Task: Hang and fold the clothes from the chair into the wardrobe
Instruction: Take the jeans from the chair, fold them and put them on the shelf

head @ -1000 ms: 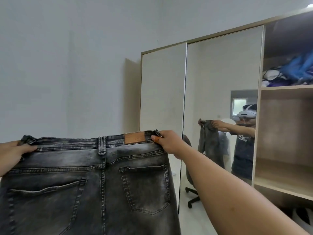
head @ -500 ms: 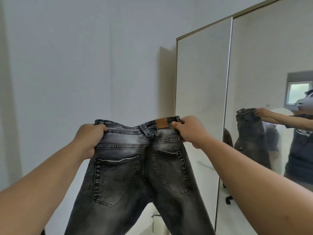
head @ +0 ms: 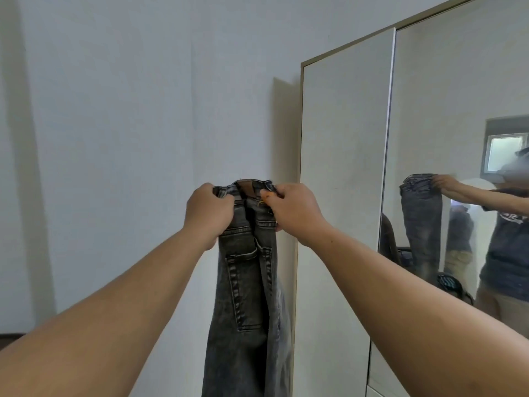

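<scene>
Brightness: even, soft daylight, medium bright, no harsh spots
Source: small bright window [head: 505, 153] seen in the mirror door [head: 458, 167], slightly blown out
Shadows: soft wardrobe shadow on wall [head: 114, 138] beside mirror edge; faint vertical band far left
Blur: reflection of the person smeared, hazy; jeans [head: 243, 296] lower part soft
Distortion: wide-angle, forearms stretched at the bottom corners, wardrobe lines lean

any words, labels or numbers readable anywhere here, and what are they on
None can be read.
Brown patch on the waistband of the jeans, between the left hand and right hand: no legible text.
Pale print on the T-shirt reflected in the wardrobe mirror: mirrored and too blurred to read.
</scene>
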